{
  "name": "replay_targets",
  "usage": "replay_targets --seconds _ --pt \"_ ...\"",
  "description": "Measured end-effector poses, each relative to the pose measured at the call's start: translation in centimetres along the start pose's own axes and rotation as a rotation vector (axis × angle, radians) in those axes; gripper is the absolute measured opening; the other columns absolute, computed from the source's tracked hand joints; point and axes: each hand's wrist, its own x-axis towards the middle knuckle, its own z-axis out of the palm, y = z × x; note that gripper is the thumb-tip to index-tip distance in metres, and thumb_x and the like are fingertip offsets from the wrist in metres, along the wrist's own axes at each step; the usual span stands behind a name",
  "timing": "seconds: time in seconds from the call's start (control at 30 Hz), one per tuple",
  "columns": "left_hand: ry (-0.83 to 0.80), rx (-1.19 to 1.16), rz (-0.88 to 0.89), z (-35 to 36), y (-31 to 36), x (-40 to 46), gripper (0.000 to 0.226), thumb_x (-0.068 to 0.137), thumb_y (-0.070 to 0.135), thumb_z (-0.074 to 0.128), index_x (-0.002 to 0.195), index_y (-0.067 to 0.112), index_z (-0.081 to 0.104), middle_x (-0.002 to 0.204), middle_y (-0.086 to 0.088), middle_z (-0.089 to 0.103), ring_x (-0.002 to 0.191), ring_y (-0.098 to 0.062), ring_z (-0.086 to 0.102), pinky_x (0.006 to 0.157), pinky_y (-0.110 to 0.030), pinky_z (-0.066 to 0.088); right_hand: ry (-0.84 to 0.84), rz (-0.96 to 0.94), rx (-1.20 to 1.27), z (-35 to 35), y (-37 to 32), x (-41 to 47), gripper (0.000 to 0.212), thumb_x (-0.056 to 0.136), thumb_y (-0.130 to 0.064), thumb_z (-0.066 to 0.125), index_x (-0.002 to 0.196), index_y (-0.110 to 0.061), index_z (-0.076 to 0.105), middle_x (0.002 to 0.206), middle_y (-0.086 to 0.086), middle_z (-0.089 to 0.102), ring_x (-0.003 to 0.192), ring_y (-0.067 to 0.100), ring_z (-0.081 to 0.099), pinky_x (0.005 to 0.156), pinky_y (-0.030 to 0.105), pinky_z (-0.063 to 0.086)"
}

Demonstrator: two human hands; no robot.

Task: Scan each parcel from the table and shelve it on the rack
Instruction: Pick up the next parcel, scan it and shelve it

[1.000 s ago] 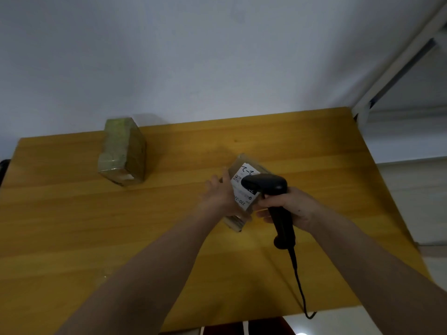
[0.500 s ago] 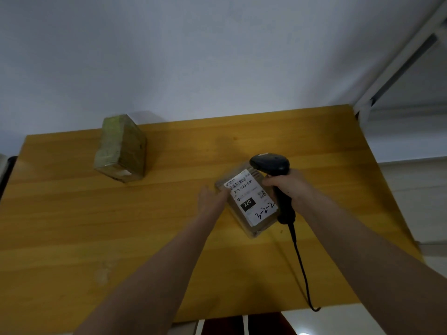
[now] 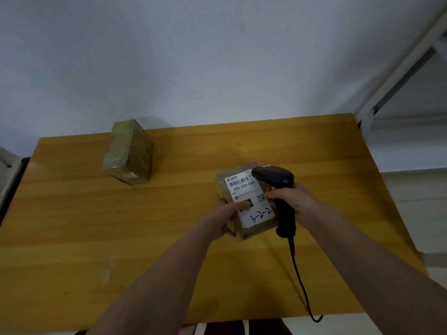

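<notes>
Yellow wooden table (image 3: 72,238) against a pale wall (image 3: 193,56), listed near to far.

Item 1: scanner cord (image 3: 301,284), black, trailing off the near table edge at 5 o'clock.

Item 2: left hand (image 3: 221,220), fingers curled round the left side of the labelled parcel (image 3: 257,228), thumb lying across its label.

Item 3: right hand (image 3: 294,200), wrapped round the grip of a black handheld barcode scanner (image 3: 273,176), whose head overhangs the parcel's far right corner.

Item 4: labelled parcel, brown, right of centre. White shipping label (image 3: 249,197) reads "220-220-C40" under a barcode; a small QR code; handwritten "3-2-2" at the near end. Since half a second ago the thumb has come onto the label and the scanner head sits closer over it.

Item 5: second parcel (image 3: 128,152), taped, greenish-brown, standing at 10 o'clock near the far edge, unmoved. Bare tabletop separates the two parcels.

Item 6: white rack frame (image 3: 399,76), 2 o'clock, beside the table's far right corner.
</notes>
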Motion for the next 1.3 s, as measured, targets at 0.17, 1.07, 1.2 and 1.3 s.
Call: replay_targets --seconds 0.17,1.07,1.2,1.3 --pt "0.129 0.012 0.200 -2.2 5.4 -2.3 0.069 0.067 0.003 0.084 0.126 0.007 0.048 0.121 -0.008 0.064 0.112 -0.031 0.061 0.093 -0.059 0.050 0.035 -0.168 -0.013 1.4 -2.0 -2.9 0.013 0.078 -0.001 0.070 0.083 -0.011 0.064 0.082 0.008 0.062 0.080 0.025 0.058 0.067 0.033 0.044" --pt "0.140 0.051 0.454 -3.5 9.8 -5.9 0.084 0.059 -0.002 0.087 0.130 0.015 0.045 0.125 -0.005 0.062 0.120 -0.032 0.055 0.096 -0.058 0.048 0.072 -0.483 -0.063 2.7 -0.8 -13.0 0.008 0.085 -0.006 0.065 0.091 -0.012 0.067 0.090 0.022 0.061 0.089 0.037 0.057 0.085 0.037 0.050" --pt "0.025 0.117 0.359 -0.8 7.7 -4.6 0.078 0.059 0.001 0.088 0.125 0.016 0.049 0.120 -0.002 0.064 0.118 -0.030 0.056 0.099 -0.057 0.044 0.150 -0.426 0.053 1.1 1.7 -13.6 0.020 0.084 -0.006 0.067 0.093 -0.023 0.064 0.083 -0.003 0.064 0.083 0.011 0.062 0.056 0.014 0.049" --pt "-0.074 0.188 0.285 2.2 5.9 -4.1 0.077 0.057 0.001 0.089 0.123 0.018 0.052 0.117 -0.002 0.066 0.115 -0.029 0.058 0.099 -0.056 0.045 0.230 -0.382 0.118 -1.1 3.8 -14.6 0.022 0.083 -0.001 0.066 0.100 -0.014 0.065 0.085 -0.005 0.066 0.079 0.004 0.059 0.050 0.004 0.042"
